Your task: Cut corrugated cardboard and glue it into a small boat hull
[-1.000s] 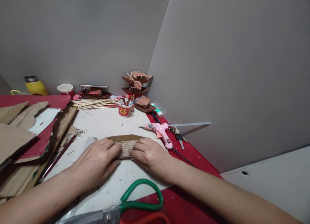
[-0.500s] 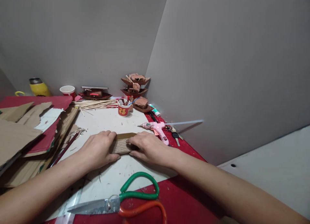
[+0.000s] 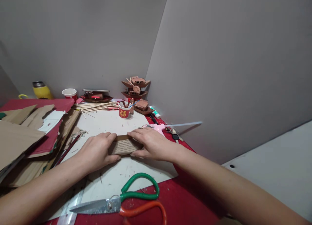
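Between my two hands is a small piece of ridged brown cardboard [image 3: 123, 147] with a raised back edge, resting over the white sheet [image 3: 107, 182]. My left hand [image 3: 99, 151] grips its left end, thumb along the front and fingers behind. On its right end, my right hand [image 3: 152, 145] holds it the same way. Both ends of the cardboard are hidden under my fingers. Just behind my right hand lies a pink glue gun [image 3: 159, 128] with a clear glue stick [image 3: 184, 124], partly covered by that hand. Closer to me are scissors [image 3: 138, 196] with green and orange handles.
Torn cardboard sheets [image 3: 18, 137] are piled at the left. At the back are thin wooden sticks [image 3: 99, 106], a red paper cup [image 3: 124, 112], brown model boats [image 3: 136, 88], a white cup [image 3: 69, 92] and a yellow bottle [image 3: 42, 91]. A grey wall [image 3: 219, 72] rises at the right.
My right hand has shifted its fingers to the cardboard's back edge and now covers more of the glue gun. My left hand keeps its grip. The view has shifted slightly.
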Demonstrator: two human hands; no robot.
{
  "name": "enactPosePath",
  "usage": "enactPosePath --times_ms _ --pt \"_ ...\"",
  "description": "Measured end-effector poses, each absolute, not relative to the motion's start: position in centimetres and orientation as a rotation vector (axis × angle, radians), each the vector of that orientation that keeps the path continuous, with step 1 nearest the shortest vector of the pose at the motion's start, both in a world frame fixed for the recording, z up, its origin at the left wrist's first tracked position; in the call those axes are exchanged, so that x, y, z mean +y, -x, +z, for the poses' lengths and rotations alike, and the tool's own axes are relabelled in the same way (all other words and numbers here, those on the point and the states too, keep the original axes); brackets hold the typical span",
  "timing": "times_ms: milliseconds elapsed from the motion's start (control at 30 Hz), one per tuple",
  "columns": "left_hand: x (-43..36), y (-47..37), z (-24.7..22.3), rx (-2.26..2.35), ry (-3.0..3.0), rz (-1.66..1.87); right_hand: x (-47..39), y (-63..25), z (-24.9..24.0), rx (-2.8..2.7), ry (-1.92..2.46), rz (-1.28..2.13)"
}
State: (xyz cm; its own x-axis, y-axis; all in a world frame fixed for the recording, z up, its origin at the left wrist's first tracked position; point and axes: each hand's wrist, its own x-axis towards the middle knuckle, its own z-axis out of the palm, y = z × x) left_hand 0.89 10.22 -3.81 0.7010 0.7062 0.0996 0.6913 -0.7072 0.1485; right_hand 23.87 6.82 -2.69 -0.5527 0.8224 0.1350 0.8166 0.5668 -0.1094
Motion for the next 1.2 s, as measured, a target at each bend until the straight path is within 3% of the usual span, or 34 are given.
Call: enactPosePath --times_ms 200,400,500,733,933,1200 --pt "10.4 -0.3 -2.2 1.204 -2.667 0.43 5.8 -26.0 -2.0 -1.983 1.208 0.255" --pt "9.8 -0.2 -1.4 1.234 -2.547 0.71 4.2 -24.7 -2.2 -1.18 1.214 0.864" --pt "9.0 -0.7 -1.5 1.278 -2.588 0.754 3.8 -22.7 -2.1 -1.171 1.214 1.026" --pt "5.1 -0.9 -1.3 1.41 -2.588 0.688 4.8 -20.6 -1.8 -1.195 1.25 0.962" --pt "2.3 0.2 0.2 1.255 -2.207 0.543 4.3 -21.0 -2.3 -1.282 1.259 0.983" --pt "2.4 -0.8 -0.6 1.016 -1.702 0.728 1.2 -19.1 -1.9 -1.573 1.06 1.171"
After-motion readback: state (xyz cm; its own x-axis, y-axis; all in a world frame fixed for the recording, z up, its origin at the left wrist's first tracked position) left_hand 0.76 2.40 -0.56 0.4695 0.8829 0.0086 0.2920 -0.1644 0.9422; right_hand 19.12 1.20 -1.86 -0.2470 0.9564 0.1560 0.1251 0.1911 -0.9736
